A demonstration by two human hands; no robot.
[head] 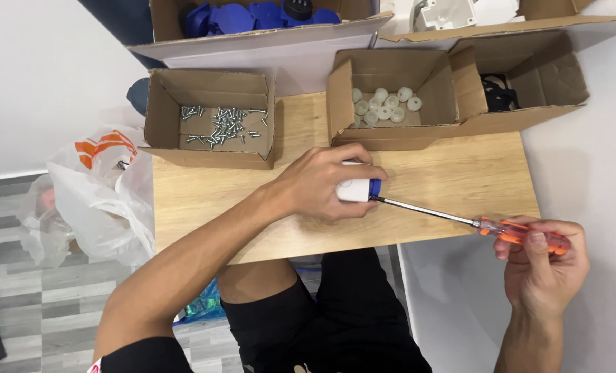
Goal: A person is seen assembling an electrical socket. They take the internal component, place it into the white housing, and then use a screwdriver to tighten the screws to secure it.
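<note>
My left hand (321, 183) grips a small white and blue plastic part (358, 188) against the wooden table (453, 179). My right hand (539, 255) holds a screwdriver (460, 220) by its orange handle, off the table's right edge. The thin metal shaft runs left, and its tip touches the blue end of the part.
A cardboard box of screws (218, 124) stands at the table's back left. A box of white round pieces (387, 103) sits back centre, a box with black parts (501, 93) to its right. Boxes of blue parts (252, 15) and white parts (453, 12) lie behind. A plastic bag (93, 200) hangs left.
</note>
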